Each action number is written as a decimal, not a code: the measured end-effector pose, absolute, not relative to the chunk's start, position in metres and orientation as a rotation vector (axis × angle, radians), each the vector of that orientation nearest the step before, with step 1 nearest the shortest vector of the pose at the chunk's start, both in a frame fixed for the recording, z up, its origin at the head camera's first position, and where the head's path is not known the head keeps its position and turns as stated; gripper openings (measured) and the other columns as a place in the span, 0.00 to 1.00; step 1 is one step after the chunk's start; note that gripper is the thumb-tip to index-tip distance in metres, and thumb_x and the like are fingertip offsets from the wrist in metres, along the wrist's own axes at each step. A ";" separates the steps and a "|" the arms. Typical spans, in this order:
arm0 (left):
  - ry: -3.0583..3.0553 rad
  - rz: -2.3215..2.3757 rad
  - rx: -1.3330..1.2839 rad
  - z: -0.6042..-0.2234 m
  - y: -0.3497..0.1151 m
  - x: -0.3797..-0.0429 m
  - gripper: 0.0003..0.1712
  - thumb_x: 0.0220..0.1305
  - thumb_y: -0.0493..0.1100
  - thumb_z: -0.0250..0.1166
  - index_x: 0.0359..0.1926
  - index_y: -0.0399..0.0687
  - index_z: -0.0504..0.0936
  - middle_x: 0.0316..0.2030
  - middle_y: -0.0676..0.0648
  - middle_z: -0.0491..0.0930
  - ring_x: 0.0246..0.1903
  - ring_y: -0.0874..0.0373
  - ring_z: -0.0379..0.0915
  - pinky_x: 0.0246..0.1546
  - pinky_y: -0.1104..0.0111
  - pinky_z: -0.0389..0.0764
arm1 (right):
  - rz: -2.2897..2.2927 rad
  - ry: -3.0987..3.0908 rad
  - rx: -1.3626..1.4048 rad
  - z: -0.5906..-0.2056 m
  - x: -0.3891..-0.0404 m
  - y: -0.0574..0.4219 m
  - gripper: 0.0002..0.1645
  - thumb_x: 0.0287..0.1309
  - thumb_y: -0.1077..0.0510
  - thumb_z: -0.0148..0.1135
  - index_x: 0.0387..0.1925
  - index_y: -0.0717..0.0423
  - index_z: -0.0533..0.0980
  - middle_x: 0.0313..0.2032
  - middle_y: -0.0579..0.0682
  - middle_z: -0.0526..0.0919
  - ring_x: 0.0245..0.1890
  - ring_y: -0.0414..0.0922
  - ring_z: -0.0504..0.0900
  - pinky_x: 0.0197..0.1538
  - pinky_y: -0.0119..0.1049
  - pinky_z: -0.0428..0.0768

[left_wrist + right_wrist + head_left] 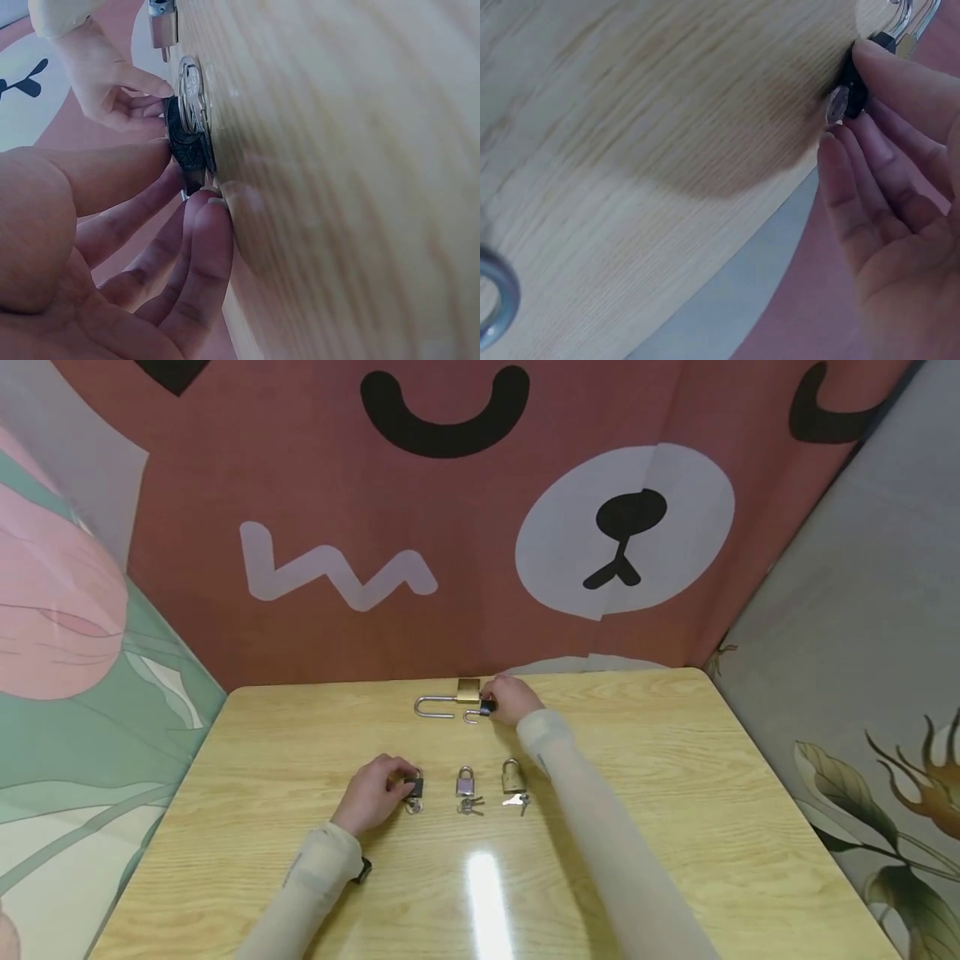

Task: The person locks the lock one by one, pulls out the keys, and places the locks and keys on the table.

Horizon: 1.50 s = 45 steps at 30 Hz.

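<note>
My left hand (375, 792) holds a black padlock (415, 787) at the left end of a row, thumb on one side and fingers on the other. A key ring with keys (193, 94) lies against this padlock in the left wrist view. Farther back, my right hand (513, 699) pinches a smaller black padlock (487, 707) whose shackle stands open toward the left. In the right wrist view a key head (838, 105) sits at its bottom end. Just behind it lies a large brass padlock (468, 690) with its long shackle pulled open, also pointing left.
Right of my left hand are a lilac padlock (465, 786) with keys (470, 806) in front, and a brass-coloured padlock (513, 778) with its own keys (517, 800). The wooden table (300, 735) ends at a printed cloth (337, 643) behind.
</note>
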<state>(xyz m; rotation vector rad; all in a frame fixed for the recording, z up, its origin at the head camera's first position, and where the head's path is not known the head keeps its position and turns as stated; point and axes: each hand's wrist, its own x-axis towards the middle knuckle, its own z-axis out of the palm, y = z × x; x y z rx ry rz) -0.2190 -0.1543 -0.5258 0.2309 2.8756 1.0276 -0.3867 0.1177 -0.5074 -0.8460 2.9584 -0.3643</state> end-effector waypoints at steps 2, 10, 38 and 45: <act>2.873 1.020 0.229 -0.524 -0.154 -0.219 0.11 0.66 0.38 0.72 0.48 0.52 0.88 0.40 0.49 0.81 0.33 0.59 0.73 0.37 0.65 0.77 | -0.337 2.954 -0.834 -0.507 -0.386 0.119 0.20 0.54 0.61 0.79 0.50 0.56 0.86 0.47 0.52 0.89 0.50 0.51 0.85 0.61 0.45 0.82; 2.866 1.005 0.232 -0.520 -0.154 -0.218 0.11 0.67 0.40 0.71 0.50 0.52 0.88 0.40 0.49 0.81 0.33 0.59 0.73 0.36 0.66 0.76 | -0.251 2.920 -0.810 -0.504 -0.375 0.126 0.07 0.64 0.62 0.70 0.42 0.61 0.84 0.42 0.57 0.84 0.44 0.52 0.84 0.54 0.45 0.85; 2.656 1.603 0.436 -0.489 -0.100 -0.205 0.09 0.77 0.44 0.62 0.47 0.44 0.85 0.35 0.42 0.86 0.35 0.45 0.83 0.34 0.70 0.82 | -0.407 2.990 -1.349 -0.446 -0.243 0.132 0.20 0.65 0.60 0.71 0.56 0.59 0.80 0.48 0.49 0.77 0.44 0.42 0.85 0.47 0.30 0.86; 2.617 1.553 0.487 -0.483 -0.098 -0.202 0.07 0.77 0.42 0.61 0.43 0.45 0.83 0.30 0.51 0.85 0.32 0.56 0.81 0.32 0.70 0.82 | -0.498 2.955 -1.391 -0.444 -0.234 0.135 0.19 0.63 0.62 0.73 0.53 0.60 0.80 0.48 0.51 0.77 0.44 0.44 0.86 0.46 0.30 0.86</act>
